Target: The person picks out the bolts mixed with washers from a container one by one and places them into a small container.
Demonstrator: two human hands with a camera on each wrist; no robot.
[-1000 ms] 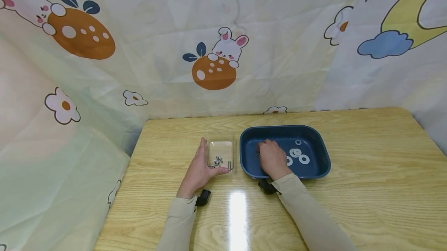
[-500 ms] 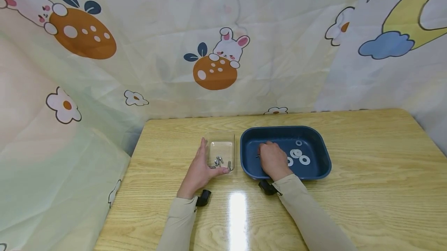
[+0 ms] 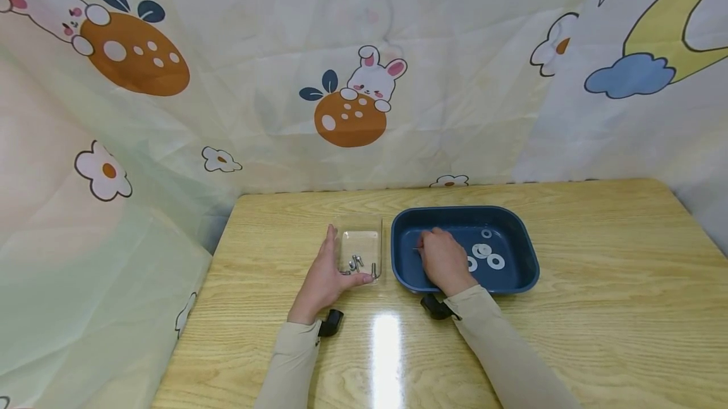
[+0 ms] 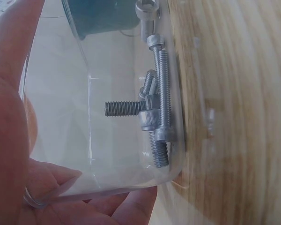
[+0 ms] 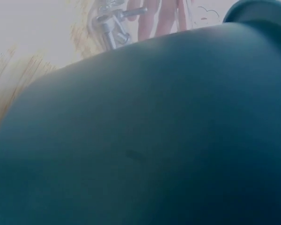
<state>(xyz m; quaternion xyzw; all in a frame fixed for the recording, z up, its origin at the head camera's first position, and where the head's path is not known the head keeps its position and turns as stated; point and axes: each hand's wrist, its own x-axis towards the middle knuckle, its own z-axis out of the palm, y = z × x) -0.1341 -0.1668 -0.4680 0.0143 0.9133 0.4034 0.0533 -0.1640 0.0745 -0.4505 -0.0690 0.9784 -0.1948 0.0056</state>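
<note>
My left hand [image 3: 324,277] grips a clear plastic box [image 3: 361,232], fingers along its left side and thumb across the front. Several metal socket-head bolts [image 4: 163,89] lie in the box, piled along one wall in the left wrist view. My right hand [image 3: 445,260] reaches into a dark blue tray [image 3: 517,273] with curled fingers. A small thin metal piece [image 3: 416,249] pokes out left of its fingertips, pinched there; its kind cannot be made out. Several flat washers [image 3: 495,261] lie in the tray right of this hand. The right wrist view shows mostly tray wall, without the right hand.
Box and tray stand side by side on a wooden table [image 3: 603,282], a narrow gap between them. A printed cloth [image 3: 466,112] hangs behind the table and along its left side. Each wrist wears a small black camera [image 3: 332,322].
The thin piece at my right fingertips has turned slightly and now shows as a pale line. The right hand has barely shifted; the left hand and the box stay put.
</note>
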